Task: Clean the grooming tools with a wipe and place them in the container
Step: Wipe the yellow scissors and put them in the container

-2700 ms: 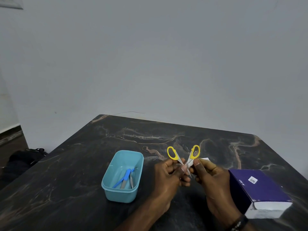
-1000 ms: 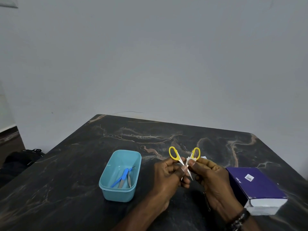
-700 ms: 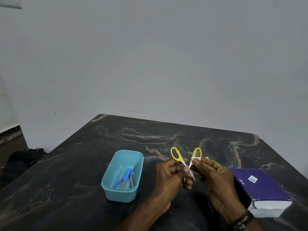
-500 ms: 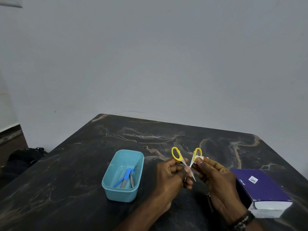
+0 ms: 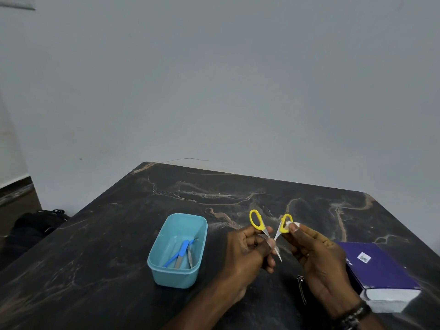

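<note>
Our left hand (image 5: 247,251) pinches a small pair of scissors (image 5: 270,231) near the pivot, above the dark marbled table (image 5: 107,246), its fingers curled round the steel. The yellow loop handles splay apart in a V and the thin silver blades point down toward us. Our right hand (image 5: 316,256) presses a scrap of white wipe (image 5: 291,224) against the right-hand loop between thumb and fingertips. Left of the hands stands the teal container (image 5: 177,279), already holding a blue-handled tool (image 5: 179,252) and slim metal pieces. A purple box (image 5: 381,270) lies just right of our right wrist.
</note>
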The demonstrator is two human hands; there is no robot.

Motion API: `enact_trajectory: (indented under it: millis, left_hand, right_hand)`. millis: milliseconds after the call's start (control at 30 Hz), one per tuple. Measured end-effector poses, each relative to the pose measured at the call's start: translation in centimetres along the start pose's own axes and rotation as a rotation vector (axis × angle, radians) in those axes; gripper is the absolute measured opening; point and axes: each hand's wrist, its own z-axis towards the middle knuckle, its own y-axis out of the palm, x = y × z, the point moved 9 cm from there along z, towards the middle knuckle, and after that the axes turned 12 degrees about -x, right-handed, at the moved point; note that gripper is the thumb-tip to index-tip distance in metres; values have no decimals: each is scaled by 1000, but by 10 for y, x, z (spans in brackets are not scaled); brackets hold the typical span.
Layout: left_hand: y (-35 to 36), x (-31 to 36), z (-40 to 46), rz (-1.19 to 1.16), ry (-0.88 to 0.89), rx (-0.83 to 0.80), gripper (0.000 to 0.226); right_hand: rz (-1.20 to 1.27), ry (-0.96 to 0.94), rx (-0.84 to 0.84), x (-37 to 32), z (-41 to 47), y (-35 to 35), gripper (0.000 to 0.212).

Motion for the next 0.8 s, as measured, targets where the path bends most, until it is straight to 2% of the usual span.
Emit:
enact_trajectory:
  millis: [267, 500, 633, 800]
  left_hand:
    - [-3, 1, 0, 24, -1, 14, 18]
    - [-1, 0, 1, 23, -17, -6, 20]
    - [-1, -2, 0, 42, -56, -20, 21]
    - [-10, -4, -1, -2, -65, 111, 13]
  right_hand:
    - [-122, 101, -111, 8, -4, 17, 32]
    - [-62, 45, -20, 2, 0, 4, 11]
    - [-39, 19, -1, -2, 1, -1, 13]
    - [-29, -4, 0, -4, 2, 0, 27]
